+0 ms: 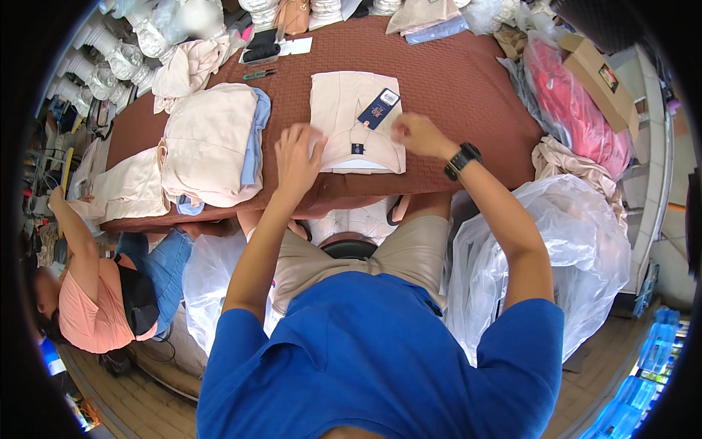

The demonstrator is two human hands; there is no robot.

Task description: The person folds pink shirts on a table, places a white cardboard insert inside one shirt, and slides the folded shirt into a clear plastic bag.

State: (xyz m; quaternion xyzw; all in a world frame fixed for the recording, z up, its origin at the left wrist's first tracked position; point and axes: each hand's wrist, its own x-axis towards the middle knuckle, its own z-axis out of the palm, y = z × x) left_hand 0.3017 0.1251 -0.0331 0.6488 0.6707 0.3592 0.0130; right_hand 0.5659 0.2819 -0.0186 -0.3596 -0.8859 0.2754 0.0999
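A folded cream garment (340, 99) lies flat on the brown cloth-covered table in front of me. A dark blue hang tag (378, 108) with a white label rests on it, and a small dark neck label (357, 148) shows at its collar. Beside the garment's left edge is my left hand (298, 155), thumb apart from the fingers and nothing in it. My right hand (424, 136), with a black watch on the wrist, is at the garment's right edge. Its fingers are curled together; whether they pinch anything is hidden.
A stack of cream and blue garments (208, 139) sits to the left. Thread snips (259, 74) lie farther back. Clear plastic bags (541, 256) hang at my right; a pink bagged bundle (567, 102) and cardboard box (599, 84) stand beyond. Another person (102, 300) works at far left.
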